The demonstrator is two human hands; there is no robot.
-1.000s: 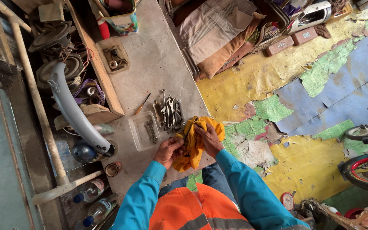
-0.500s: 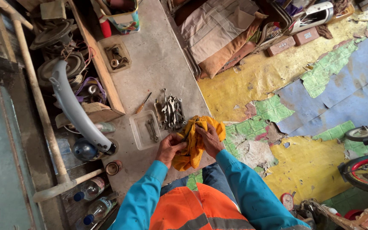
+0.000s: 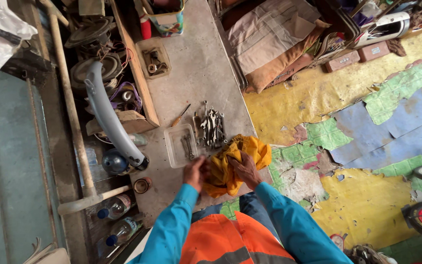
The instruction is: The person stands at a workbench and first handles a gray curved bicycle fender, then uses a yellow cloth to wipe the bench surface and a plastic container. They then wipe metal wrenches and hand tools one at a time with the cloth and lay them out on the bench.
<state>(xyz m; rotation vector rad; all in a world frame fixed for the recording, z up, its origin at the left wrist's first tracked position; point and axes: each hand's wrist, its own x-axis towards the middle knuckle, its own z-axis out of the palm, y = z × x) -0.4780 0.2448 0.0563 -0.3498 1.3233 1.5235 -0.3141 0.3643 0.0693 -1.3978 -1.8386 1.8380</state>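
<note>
Both hands' fingers pinching yellow cloth [image 3: 230, 164]: left hand [image 3: 195, 173], right hand [image 3: 245, 168].

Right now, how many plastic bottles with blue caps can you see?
2. One bottle lies on the lower shelf left of the workbench; the second bottle lies just below it, nearer the person's left sleeve. Others may be hidden among the clutter.
</note>
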